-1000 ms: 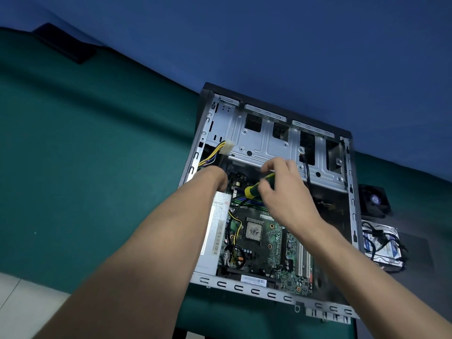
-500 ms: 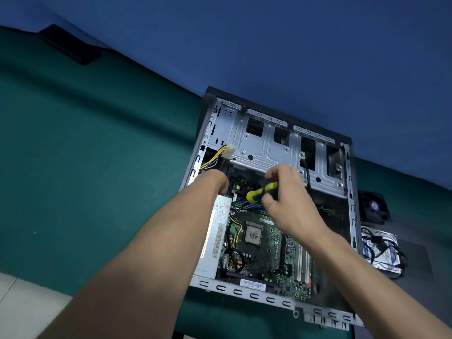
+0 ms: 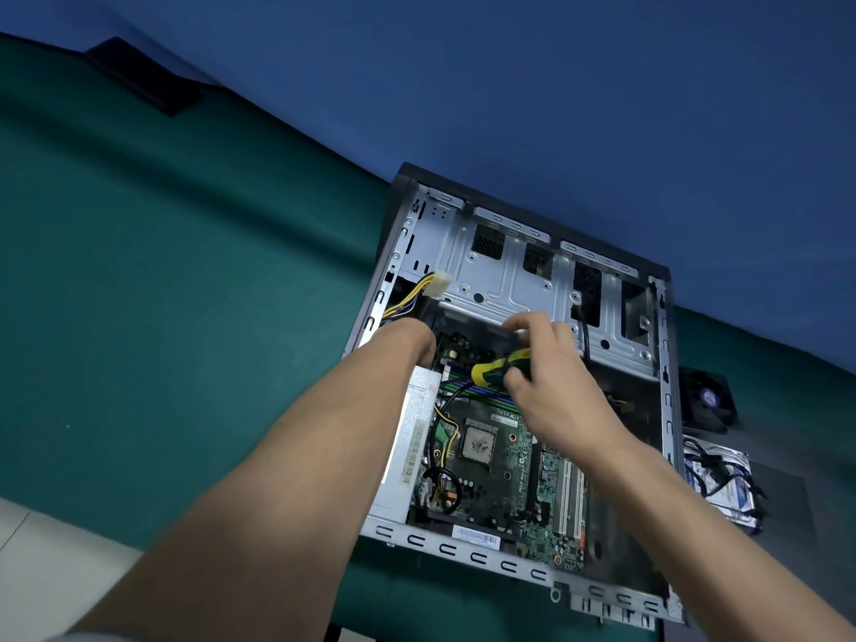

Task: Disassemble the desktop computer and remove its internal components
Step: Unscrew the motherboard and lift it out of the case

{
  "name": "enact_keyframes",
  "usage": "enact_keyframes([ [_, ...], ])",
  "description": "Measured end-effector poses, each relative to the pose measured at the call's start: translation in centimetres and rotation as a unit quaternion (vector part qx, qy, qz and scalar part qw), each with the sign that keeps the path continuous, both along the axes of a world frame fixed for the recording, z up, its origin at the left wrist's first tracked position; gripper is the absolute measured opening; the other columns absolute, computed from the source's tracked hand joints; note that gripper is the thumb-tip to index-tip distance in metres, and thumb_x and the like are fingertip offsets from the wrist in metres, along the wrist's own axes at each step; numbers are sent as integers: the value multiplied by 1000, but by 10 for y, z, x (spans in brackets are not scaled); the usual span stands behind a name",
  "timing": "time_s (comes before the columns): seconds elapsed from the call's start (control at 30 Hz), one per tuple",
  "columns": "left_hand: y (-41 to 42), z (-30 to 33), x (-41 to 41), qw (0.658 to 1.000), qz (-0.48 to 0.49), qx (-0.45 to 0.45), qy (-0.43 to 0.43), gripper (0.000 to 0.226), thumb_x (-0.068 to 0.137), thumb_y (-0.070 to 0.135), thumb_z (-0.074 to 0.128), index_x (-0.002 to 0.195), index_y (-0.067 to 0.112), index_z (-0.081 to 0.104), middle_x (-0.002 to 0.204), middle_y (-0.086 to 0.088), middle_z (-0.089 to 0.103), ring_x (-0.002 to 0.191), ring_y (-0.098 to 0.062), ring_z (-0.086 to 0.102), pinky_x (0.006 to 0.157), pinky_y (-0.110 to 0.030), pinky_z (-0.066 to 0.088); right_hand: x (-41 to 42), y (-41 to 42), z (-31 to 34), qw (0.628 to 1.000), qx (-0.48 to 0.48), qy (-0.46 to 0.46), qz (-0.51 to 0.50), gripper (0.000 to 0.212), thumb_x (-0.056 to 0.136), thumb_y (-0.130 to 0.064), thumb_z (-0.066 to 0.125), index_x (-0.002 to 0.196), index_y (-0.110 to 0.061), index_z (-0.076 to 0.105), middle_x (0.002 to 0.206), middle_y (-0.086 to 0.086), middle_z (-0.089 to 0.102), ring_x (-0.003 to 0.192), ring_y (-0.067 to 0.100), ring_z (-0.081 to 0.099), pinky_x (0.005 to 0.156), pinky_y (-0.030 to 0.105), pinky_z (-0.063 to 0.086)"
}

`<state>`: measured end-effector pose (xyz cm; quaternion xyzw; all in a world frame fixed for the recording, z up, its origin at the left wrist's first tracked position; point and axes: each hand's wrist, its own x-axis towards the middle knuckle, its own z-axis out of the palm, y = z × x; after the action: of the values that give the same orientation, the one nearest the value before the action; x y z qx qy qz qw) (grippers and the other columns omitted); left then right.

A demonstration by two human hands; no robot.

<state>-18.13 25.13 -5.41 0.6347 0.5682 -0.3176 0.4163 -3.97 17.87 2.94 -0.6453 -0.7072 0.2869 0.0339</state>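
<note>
An open desktop case [image 3: 481,556] lies on a green table, its metal drive cage [image 3: 509,275] at the far end. The green motherboard [image 3: 500,474] with a bare processor [image 3: 479,442] shows inside, beside a silver power supply [image 3: 412,433]. My right hand [image 3: 551,377] grips a screwdriver with a yellow and green handle [image 3: 495,368] above the board's far edge. My left hand [image 3: 412,338] reaches down into the case at the left; its fingers are hidden behind the wrist. A white power connector [image 3: 437,284] with yellow and black wires rests on the cage's left corner.
A black fan [image 3: 708,400] and a hard drive [image 3: 722,484] with black cables lie on the table right of the case. A dark flat object [image 3: 143,81] sits at the table's far left. A blue wall stands behind. White floor [image 3: 41,563] shows at lower left.
My right hand with the screwdriver has shifted slightly toward me and to the left. The left arm has stayed in place inside the case.
</note>
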Motion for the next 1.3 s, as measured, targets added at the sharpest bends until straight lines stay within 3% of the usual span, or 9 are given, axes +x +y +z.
enact_keyframes([
  [0.1,-1,-2,0,1000,0,0,-6,42,96,3,35,138,-1,36,106,-9,38,89,-22,41,75,-18,38,-2,1,2,1000,-4,-7,-2,28,97,-30,46,124,-25,38,118,-1,47,90,20,56,84,40,48],
  [0.23,1,2,-1,999,19,-4,-34,42,98,5,38,138,-5,33,72,-8,35,93,-20,32,37,-17,37,-3,-1,1,1000,7,7,6,30,92,-16,54,120,-23,42,116,-4,46,95,13,53,91,37,46],
  [0.4,3,-1,-1,1000,16,-3,-6,42,95,3,36,136,1,40,76,-4,40,61,-16,42,47,-22,34,-2,0,-2,999,32,5,0,15,93,-26,49,106,-32,46,104,-10,58,85,7,53,75,29,40],
  [0.53,2,2,-2,1000,0,-6,-11,46,95,5,38,141,7,36,107,-6,39,62,-14,41,49,-23,35,-5,-2,-3,998,47,-14,28,18,91,-34,54,108,-31,48,103,-13,55,88,9,54,76,29,42],
  [0.73,3,2,-3,999,-31,-21,-13,44,93,6,45,137,7,44,109,-4,38,91,-22,42,76,-24,37,-3,3,-5,998,53,-18,28,21,91,-20,54,110,-23,47,105,-6,48,86,11,49,75,26,36],
  [0.9,2,4,-3,998,-42,-35,-6,44,93,8,45,137,8,43,111,-4,39,92,-22,45,76,-25,39,-6,3,-5,998,53,-19,14,13,96,-25,47,108,-22,49,105,-5,50,87,13,49,76,30,38],
  [1.0,1,4,-1,998,-44,-43,0,37,95,11,43,131,6,46,104,-7,45,77,-20,50,68,-28,42,-5,4,-5,999,45,-21,13,20,93,-28,52,111,-21,49,106,-5,50,87,12,50,78,29,40],
  [1.2,-1,4,-2,998,-43,-36,-6,42,95,10,43,136,6,44,110,-6,41,90,-25,44,78,-28,42,-5,5,-7,998,63,-11,2,18,94,-23,52,111,-20,48,107,-2,51,88,15,51,77,30,39],
  [1.3,-1,5,-1,998,-42,-37,-6,44,94,9,43,138,7,43,111,-5,40,93,-24,45,79,-28,42,-6,4,-9,997,72,-19,-15,16,97,-31,46,104,-17,49,91,-2,57,75,15,53,63,31,37],
])
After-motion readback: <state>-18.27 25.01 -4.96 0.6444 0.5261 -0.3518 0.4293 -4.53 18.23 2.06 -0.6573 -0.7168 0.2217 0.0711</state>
